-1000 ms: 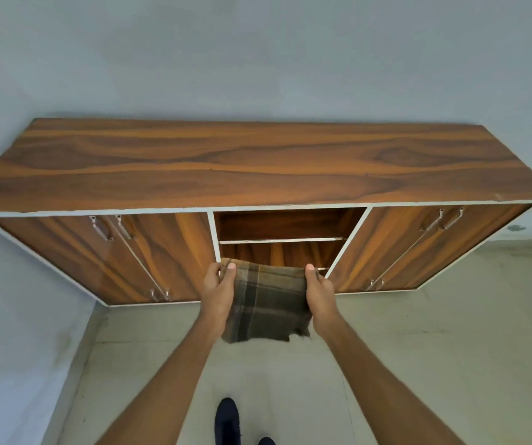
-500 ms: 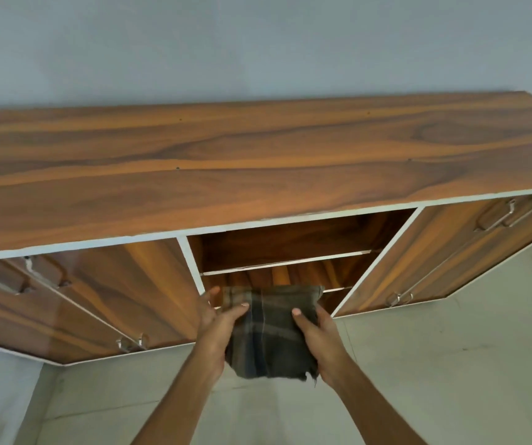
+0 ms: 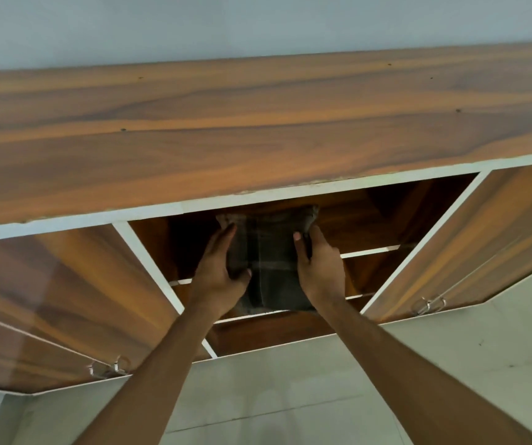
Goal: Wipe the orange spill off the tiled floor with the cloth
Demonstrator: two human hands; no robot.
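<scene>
So the person is leaning in at the long wood-grain cabinet with white edging [image 3: 258,139], both arms stretched toward the open middle compartment [image 3: 370,216]. The dark plaid folded cloth [image 3: 267,261] is held between the two hands right at the mouth of that compartment, its far end tucked just under the cabinet's white front edge and its near end hanging down in front of the thin white-edged shelf [image 3: 370,250]. Left hand [image 3: 216,271] is clamped on the cloth's left side, thumb curled over the front. Right hand [image 3: 319,268] grips the right side, thumb on top too. Can't tell if the cloth is actually resting on the shelf or just carried. Closed wooden doors with small metal handles [image 3: 428,305] flank the opening. Pale tiled floor [image 3: 290,390] below looks clean where I can see it.
</scene>
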